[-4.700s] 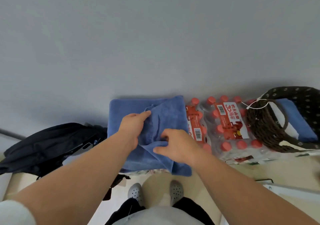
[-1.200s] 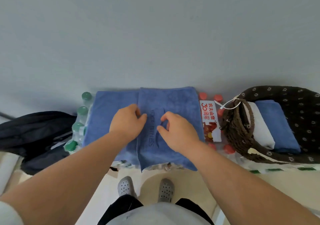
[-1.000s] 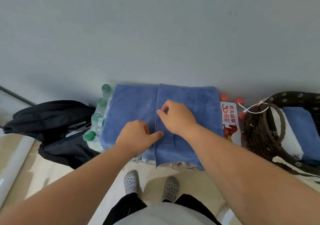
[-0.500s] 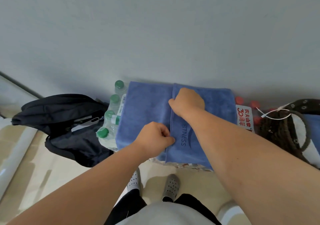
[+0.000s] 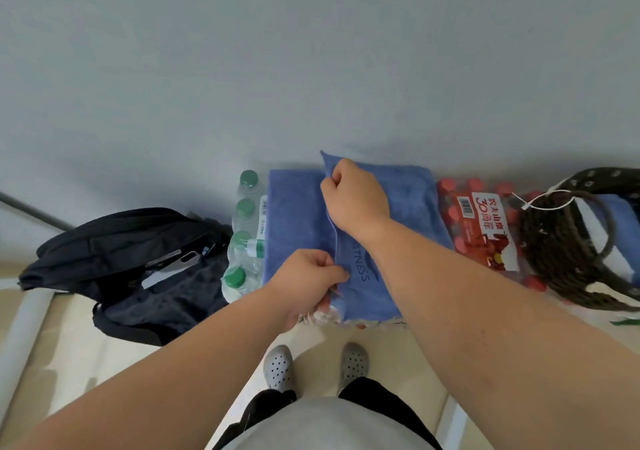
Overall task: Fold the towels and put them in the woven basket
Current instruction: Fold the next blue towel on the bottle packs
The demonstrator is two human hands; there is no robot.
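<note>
Towel [image 5: 408, 200] edge pinched by left hand [image 5: 308, 276] and right hand [image 5: 356, 196], atop bottle packs [image 5: 485, 227] against grey wall [image 5: 311, 51].

plain grey wall [image 5: 311, 51], pale, perhaps tiled floor [image 5: 69, 363].

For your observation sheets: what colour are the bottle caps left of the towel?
The bottle caps are green; head view.

wall [image 5: 311, 68] close behind towel [image 5: 298, 227], green-capped bottles [image 5: 246, 238] left, red-capped pack [image 5: 485, 227] right, basket [image 5: 561, 252] beyond
</note>
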